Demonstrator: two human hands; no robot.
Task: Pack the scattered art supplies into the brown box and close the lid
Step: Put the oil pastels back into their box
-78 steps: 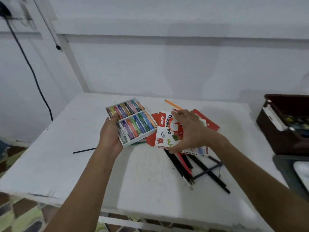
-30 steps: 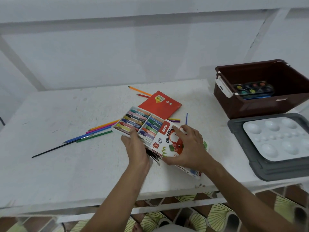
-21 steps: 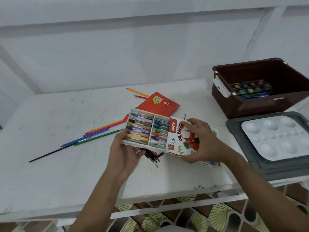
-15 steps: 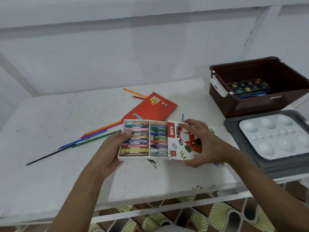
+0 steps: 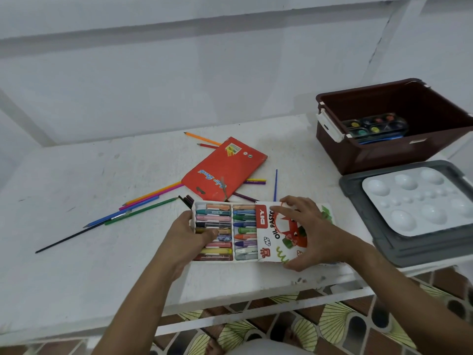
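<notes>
Several loose coloured pencils and a thin black brush lie scattered on the left part of the white bench. Next comes the left hand, its fingers closed on the left end of the oil pastel tray, thumb across the sticks. Behind the tray lies a red pencil packet with more pencils poking out from under it. The right hand has its fingers spread over the printed oil pastel sleeve and grips it from above; the tray sits partly inside the sleeve. At the far right, the brown box stands open with a watercolour set inside, and just in front of it lies the grey lid carrying a white mixing palette.
</notes>
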